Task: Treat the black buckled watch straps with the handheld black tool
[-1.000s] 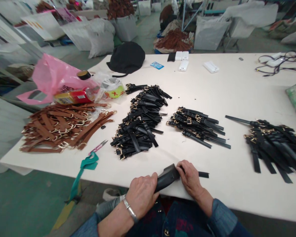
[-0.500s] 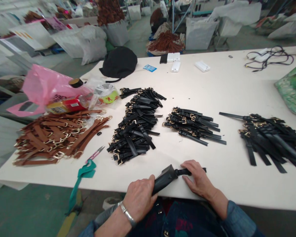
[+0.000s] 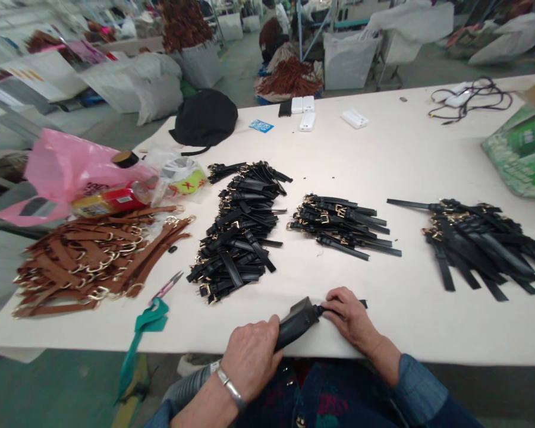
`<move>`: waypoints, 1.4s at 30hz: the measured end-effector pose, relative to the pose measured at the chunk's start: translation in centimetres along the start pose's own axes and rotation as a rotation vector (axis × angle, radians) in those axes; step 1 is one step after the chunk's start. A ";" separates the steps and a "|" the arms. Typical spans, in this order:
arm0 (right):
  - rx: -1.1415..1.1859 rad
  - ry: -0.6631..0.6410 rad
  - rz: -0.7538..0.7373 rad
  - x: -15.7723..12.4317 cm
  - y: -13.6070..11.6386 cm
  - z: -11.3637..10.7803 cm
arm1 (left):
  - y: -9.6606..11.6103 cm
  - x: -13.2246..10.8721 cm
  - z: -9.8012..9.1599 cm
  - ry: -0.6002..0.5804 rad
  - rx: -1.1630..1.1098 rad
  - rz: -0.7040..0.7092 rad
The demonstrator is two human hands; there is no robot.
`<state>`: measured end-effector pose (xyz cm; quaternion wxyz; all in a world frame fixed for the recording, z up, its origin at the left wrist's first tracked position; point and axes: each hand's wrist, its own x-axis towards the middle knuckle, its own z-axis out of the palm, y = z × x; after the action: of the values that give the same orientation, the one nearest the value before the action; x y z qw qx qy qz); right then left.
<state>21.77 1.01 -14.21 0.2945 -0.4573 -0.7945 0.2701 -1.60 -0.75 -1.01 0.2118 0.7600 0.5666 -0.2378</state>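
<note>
My left hand [image 3: 251, 355] is wrapped round a black nozzle-like hand tool [image 3: 294, 327] with a flared, squared end, above the table's near edge. A grey ribbed hose [image 3: 188, 389] runs beneath my left forearm; its connection to the tool is hidden. With thumb and fingers, my right hand [image 3: 351, 319] pinches a short black strap [image 3: 362, 304]. One end of the strap meets the tool's mouth, and the other pokes out past my fingers. Ahead lie a tall pile of black buckled straps [image 3: 238, 238] and a smaller black pile [image 3: 343, 223].
More black straps [image 3: 481, 238] lie to the right, brown straps [image 3: 80, 255] with metal rings to the left. Pink-handled snips [image 3: 167, 285] with green cloth [image 3: 151, 318] rest near the front edge. Behind are a pink bag [image 3: 71, 166], black cap [image 3: 207, 116] and green-printed package [image 3: 524, 148].
My right hand has moved closer to the tool, and less of the strap shows between them. My left hand keeps its grip. The whole view has shifted slightly.
</note>
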 end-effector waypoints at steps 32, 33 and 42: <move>0.028 -0.050 0.005 0.1 -0.7 -0.8 | -0.3 -0.4 0.7 -0.011 -0.012 -0.068; 0.022 -0.054 0.003 0.0 -0.7 -1.0 | -0.5 -0.6 0.8 -0.015 -0.011 -0.077; -0.051 -0.043 0.016 -1.1 -0.1 -1.3 | 0.0 -0.8 0.8 -0.022 0.008 -0.054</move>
<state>23.12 0.25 -13.51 0.2637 -0.4649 -0.8036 0.2618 -1.90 -1.88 -1.18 0.2086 0.7426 0.5836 -0.2538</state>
